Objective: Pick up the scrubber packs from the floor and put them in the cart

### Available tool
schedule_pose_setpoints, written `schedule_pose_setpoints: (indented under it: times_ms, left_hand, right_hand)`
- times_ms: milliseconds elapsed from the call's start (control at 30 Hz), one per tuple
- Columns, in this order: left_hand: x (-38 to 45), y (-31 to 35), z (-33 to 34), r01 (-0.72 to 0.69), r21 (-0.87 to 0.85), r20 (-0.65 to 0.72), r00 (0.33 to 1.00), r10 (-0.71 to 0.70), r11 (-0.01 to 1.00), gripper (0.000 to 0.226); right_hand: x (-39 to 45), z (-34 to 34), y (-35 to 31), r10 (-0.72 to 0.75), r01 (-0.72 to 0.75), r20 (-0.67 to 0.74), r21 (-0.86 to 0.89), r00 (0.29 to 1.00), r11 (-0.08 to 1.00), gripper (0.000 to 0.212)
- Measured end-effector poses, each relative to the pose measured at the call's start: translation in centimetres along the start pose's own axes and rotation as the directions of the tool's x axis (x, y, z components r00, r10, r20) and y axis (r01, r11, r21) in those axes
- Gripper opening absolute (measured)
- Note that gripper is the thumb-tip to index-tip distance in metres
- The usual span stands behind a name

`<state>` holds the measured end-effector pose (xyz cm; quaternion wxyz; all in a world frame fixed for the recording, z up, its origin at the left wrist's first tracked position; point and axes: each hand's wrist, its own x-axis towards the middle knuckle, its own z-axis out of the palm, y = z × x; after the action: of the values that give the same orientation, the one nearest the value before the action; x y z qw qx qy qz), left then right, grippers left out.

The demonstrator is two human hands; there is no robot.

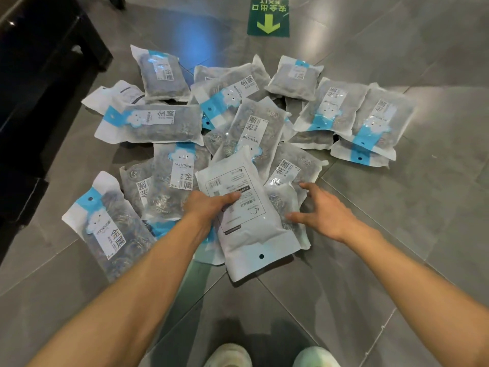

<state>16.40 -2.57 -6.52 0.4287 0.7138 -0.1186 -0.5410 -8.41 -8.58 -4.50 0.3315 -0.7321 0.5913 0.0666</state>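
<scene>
Each scrubber pack is a flat, pillow-shaped pouch of clear and white plastic film holding coils of grey metal scouring wire; most carry a blue band and a cloud print. The packs lie loosely overlapped on the grey tiled floor [436,181], spread from 9 o'clock through 12 to 2 o'clock of my hands.

My left hand [209,205] grips the white-backed pack [246,215] at its 9 o'clock edge, thumb curled over the printed label panel, fingers hidden beneath. This pack lies printed back up, its hang-hole end pointing to 6 o'clock.

My right hand [320,207] is spread wide, fingers relaxed, at the pack's 3 o'clock edge; its thumb tip touches the film.

A green exit marker [268,17] lies at 12 o'clock beyond the pile.
</scene>
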Motion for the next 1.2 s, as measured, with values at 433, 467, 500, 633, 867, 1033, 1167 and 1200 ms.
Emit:
schedule_pose_setpoints:
  times_ms: [433,467,500,633,867,1033,1167,1200]
  left_hand:
    - [-2.7,4.4,-9.8,-0.256,0.013,0.026,0.966,0.256,0.967,0.041]
    - [-3.0,4.8,-11.2,-0.265,0.008,0.011,0.964,0.265,0.964,0.043]
    - [-3.3,4.9,-12.4,-0.271,0.007,-0.007,0.963,0.271,0.963,0.044]
    - [-4.7,3.6,-16.2,-0.244,-0.006,-0.048,0.969,0.243,0.970,0.050]
    - [-7.6,1.1,-20.0,-0.187,-0.091,-0.106,0.978,0.177,0.978,0.057]
    - [-8.2,0.7,-19.7,-0.107,-0.112,-0.141,0.986,0.091,0.988,0.033]
    - [-8.1,1.0,-18.4,-0.058,-0.071,-0.129,0.990,0.049,0.996,0.023]
    - [-8.0,1.1,-18.1,-0.059,-0.067,-0.126,0.991,0.051,0.996,0.024]
  right_hand:
    - [0.3,-0.9,-1.8,-0.149,0.143,-0.016,-0.197,0.989,0.970,0.096]
    - [0.5,-0.8,-2.7,-0.190,0.182,-0.002,-0.275,0.982,0.944,0.096]
    - [0.8,-0.6,-3.8,-0.231,0.223,0.020,-0.349,0.973,0.910,0.098]
    - [2.4,1.4,-8.1,-0.349,0.376,0.156,-0.537,0.924,0.755,0.106]
    - [3.3,4.6,-11.1,-0.242,0.402,0.323,-0.694,0.915,0.597,0.116]
    - [2.6,5.7,-10.3,-0.161,0.372,0.367,-0.628,0.916,0.684,0.105]
    - [1.3,6.1,-9.5,-0.103,0.334,0.425,-0.515,0.899,0.789,0.097]
    - [1.1,6.2,-9.2,-0.091,0.316,0.437,-0.476,0.895,0.821,0.095]
